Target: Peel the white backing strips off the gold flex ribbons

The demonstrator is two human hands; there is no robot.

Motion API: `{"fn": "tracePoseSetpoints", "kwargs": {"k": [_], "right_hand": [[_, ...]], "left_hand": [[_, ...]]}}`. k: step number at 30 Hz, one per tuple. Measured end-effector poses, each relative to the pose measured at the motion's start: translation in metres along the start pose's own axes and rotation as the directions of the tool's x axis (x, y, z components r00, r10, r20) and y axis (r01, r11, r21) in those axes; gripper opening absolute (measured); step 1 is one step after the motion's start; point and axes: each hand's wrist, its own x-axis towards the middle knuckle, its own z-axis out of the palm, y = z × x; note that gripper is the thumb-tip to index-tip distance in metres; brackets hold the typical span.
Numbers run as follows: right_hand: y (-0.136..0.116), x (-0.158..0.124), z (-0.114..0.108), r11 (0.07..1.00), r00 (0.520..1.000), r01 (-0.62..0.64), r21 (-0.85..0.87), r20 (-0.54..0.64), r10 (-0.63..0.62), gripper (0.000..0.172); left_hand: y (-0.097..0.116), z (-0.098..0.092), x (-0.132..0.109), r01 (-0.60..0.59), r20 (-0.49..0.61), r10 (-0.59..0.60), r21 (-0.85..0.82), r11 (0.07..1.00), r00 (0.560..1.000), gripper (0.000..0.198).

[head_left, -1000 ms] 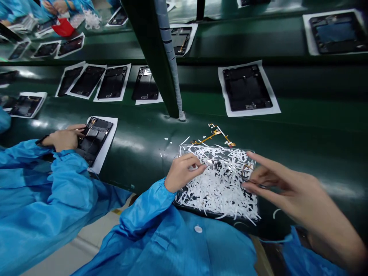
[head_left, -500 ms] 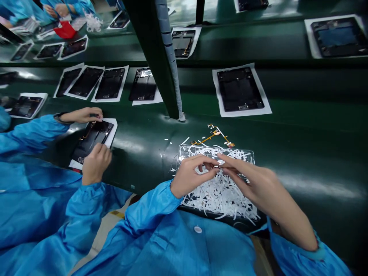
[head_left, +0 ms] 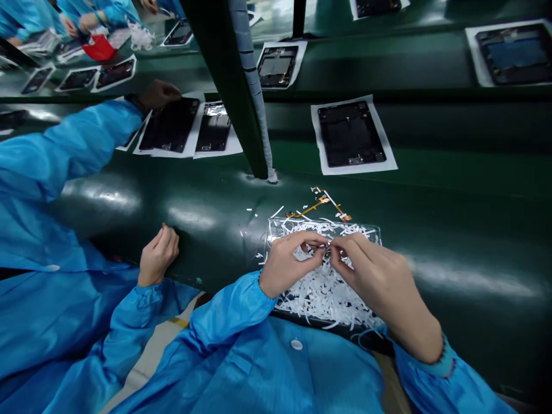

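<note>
My left hand (head_left: 293, 259) is closed, its thumb and forefinger pinched on something too small to make out. Fingertip to fingertip with it, my right hand (head_left: 382, 276) pinches at the same spot. Both hover over a clear plastic tray (head_left: 376, 229) heaped with white paper strips (head_left: 332, 293). Just behind the tray's far edge lie an orange flex cable (head_left: 309, 209) and a second flex cable with white patches (head_left: 334, 201).
A tablet housing (head_left: 351, 132) lies on white paper beyond the cables. A dark green post (head_left: 233, 75) rises from the bench. On the left, a co-worker's hand (head_left: 158, 95) reaches to more tablet housings (head_left: 170, 126); their other hand (head_left: 158, 256) is near the bench edge.
My right hand's fingers have drawn in from stretched out to a pinch beside my left fingertips. The co-worker's arm has moved away to the back row, and the housing before them has gone.
</note>
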Motion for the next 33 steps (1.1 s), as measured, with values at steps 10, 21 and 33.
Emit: {"fn": "tracePoseSetpoints", "kwargs": {"k": [10, 21, 33], "right_hand": [[-0.014, 0.004, 0.014, 0.992, 0.992, -0.017, -0.128, -0.123, 0.002, 0.011], [-0.003, -0.002, 0.007, 0.837, 0.965, -0.239, 0.491, 0.023, 0.262, 0.009], [-0.013, 0.005, 0.003, 0.999, 0.983, 0.043, -0.029, -0.178, -0.047, 0.026]], "left_hand": [[-0.009, 0.005, 0.003, 0.086, -0.005, -0.089, -0.221, 0.971, 0.996, 0.015], [-0.011, 0.009, -0.002, 0.04, -0.099, -0.044, -0.047, 0.998, 0.994, 0.013], [0.006, -0.011, 0.008, 0.403, 0.078, -0.396, -0.241, 0.883, 0.915, 0.036]]}}
